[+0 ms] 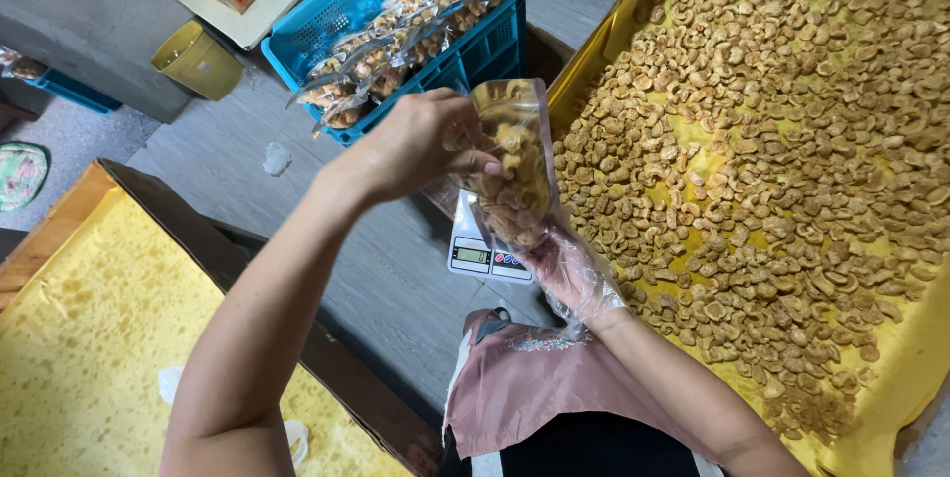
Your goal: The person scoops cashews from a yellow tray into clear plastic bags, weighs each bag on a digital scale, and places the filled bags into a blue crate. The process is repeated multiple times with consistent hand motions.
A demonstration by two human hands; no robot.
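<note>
My left fingers [473,155] pinch the upper side of the clear snack bag [515,165]; my right hand [572,274], in a thin plastic glove, cups it from below, above the small scale [487,257]. I'd keep the mouth upright and level so nothing spills back toward the yellow tray [891,358] of fried pieces.
</note>
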